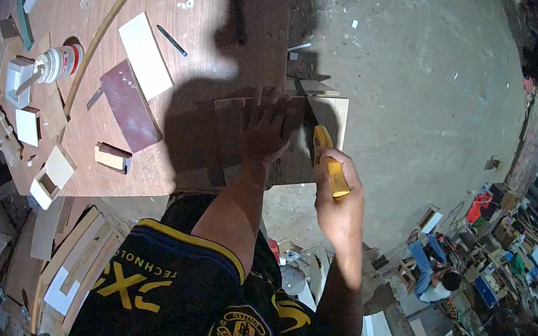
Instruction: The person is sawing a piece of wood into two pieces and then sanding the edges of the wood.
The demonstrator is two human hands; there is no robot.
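My left hand (264, 132) lies flat with its fingers spread, pressing on a board in deep shadow near the table's right edge. The board's pale end (336, 115) sticks out past the edge. My right hand (339, 205) is wrapped round the yellow handle of a handsaw (334, 168), just right of the table. Its dark blade points away from me, beside the board; shadow hides most of it, so I cannot tell whether it touches the wood.
On the wooden table (185, 75) lie a pale board (145, 55), a maroon board (130, 105), a pen (171, 41), a curved strip (101, 33) and a white tub (61, 62). A person (438, 285) sits among clutter at lower right.
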